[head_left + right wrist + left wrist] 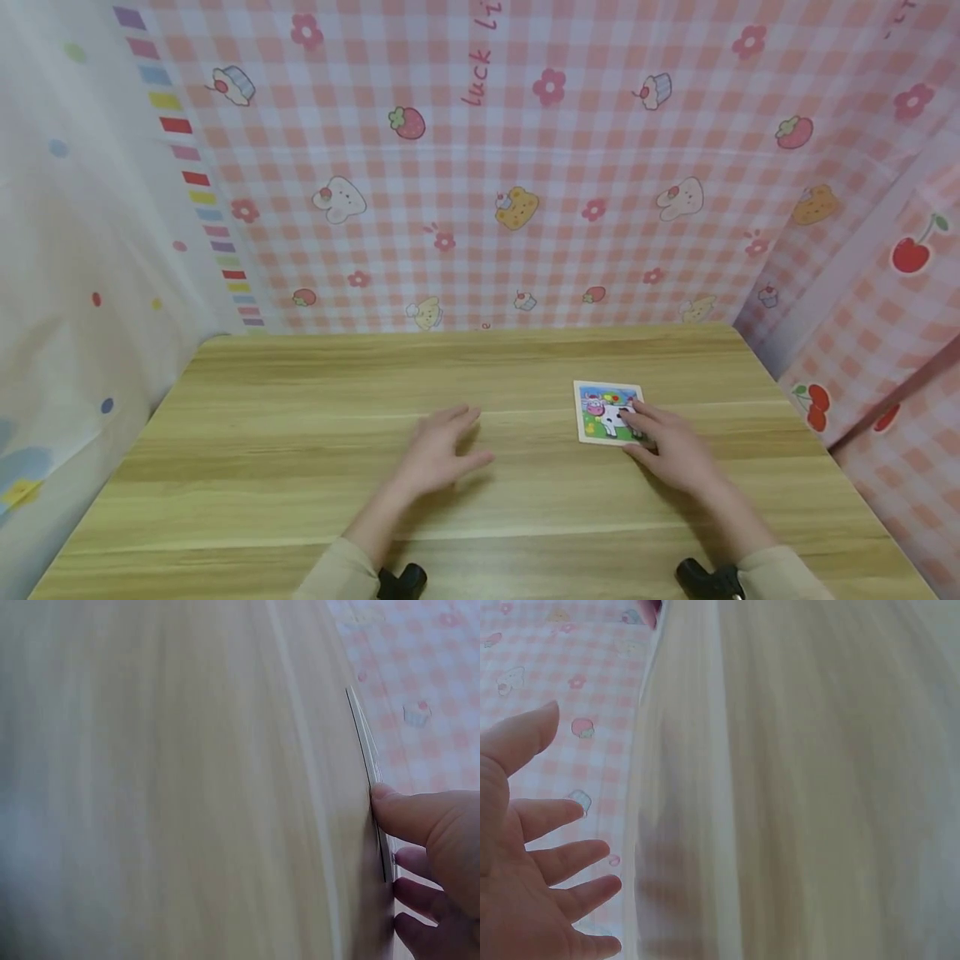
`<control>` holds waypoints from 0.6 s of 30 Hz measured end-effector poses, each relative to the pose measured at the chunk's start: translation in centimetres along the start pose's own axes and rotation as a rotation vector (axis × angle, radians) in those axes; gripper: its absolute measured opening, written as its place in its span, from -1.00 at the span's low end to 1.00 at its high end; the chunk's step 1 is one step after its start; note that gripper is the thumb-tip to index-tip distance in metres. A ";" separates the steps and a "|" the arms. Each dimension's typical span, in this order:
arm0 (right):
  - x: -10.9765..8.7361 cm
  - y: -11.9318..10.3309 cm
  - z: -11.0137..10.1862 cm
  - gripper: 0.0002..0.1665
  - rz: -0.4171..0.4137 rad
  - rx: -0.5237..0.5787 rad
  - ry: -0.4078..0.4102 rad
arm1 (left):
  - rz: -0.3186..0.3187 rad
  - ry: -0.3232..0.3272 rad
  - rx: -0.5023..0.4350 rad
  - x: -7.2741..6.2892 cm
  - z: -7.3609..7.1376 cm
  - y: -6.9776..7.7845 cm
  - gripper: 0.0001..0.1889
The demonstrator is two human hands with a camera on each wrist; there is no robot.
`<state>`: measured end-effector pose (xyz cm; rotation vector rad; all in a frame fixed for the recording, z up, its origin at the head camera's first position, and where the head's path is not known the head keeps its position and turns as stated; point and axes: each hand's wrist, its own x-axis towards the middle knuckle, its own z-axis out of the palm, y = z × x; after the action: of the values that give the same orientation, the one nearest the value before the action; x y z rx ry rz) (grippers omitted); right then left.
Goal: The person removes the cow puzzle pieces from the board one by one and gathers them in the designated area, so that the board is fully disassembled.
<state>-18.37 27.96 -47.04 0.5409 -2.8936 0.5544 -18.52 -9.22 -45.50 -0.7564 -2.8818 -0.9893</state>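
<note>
A flat square board with a cow picture (611,421) and a pale border lies on the wooden table, right of centre. My right hand (675,454) grips its right part, thumb along the near edge and fingers over the cow's side. In the right wrist view the board (362,735) shows nearly edge-on, with the thumb (409,814) against it and the other fingers below the thumb. My left hand (438,450) hovers left of the board, holding nothing. Its fingers (566,859) are spread and lightly bent in the left wrist view.
The wooden table (300,417) fills the lower view. A pink checked cloth (465,167) hangs behind its far edge. White dotted cloth (82,208) hangs at the left, and cherry-print cloth (892,333) at the right. Black straps with a camera (708,579) sit at the wrists.
</note>
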 end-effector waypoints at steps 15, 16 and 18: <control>1.6 -5.2 2.6 -0.44 -0.138 0.002 -0.035 | -0.033 0.014 -0.114 1.0 2.1 1.8 -0.28; 1.7 -5.5 2.7 -0.44 -0.145 0.003 -0.038 | -0.044 0.018 -0.119 1.0 2.2 1.8 -0.27; 1.9 -6.0 3.0 -0.44 -0.161 0.005 -0.043 | -0.069 0.033 -0.140 1.0 2.3 1.8 -0.27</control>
<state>-18.09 20.98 -47.48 0.7877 -2.8543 0.5328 -18.23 -6.23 -46.13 -0.6437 -2.8523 -1.2107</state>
